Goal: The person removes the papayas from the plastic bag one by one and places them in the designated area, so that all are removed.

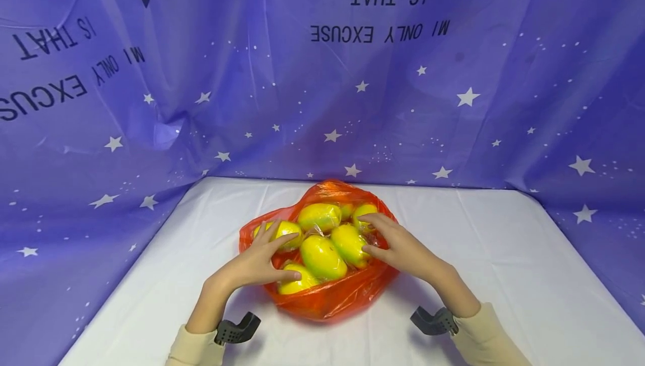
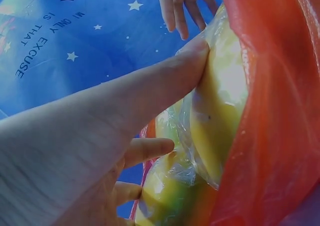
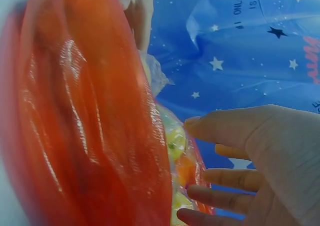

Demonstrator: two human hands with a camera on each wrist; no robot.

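Note:
A red plastic bag [image 1: 335, 301] stands wide open on the table, with several yellow-green mangoes [image 1: 323, 258] in clear wrap inside. My left hand [image 1: 254, 261] spreads its fingers over the fruit at the bag's left side. In the left wrist view its thumb touches a wrapped mango [image 2: 220, 100], and its fingers reach to another mango [image 2: 170, 196] below. At the bag's right side, my right hand [image 1: 403, 247] lies with loosely bent, parted fingers beside the mangoes. The right wrist view shows its fingertips near the bag's rim and wrapped fruit [image 3: 175, 141]; whether they touch is unclear.
White cloth covers the table [image 1: 478, 243] around the bag. A purple curtain [image 1: 302, 92] with stars and lettering hangs behind and along the sides. Dark curved brackets [image 1: 239, 329] sit at both wrists, below beige sleeves [image 1: 196, 346].

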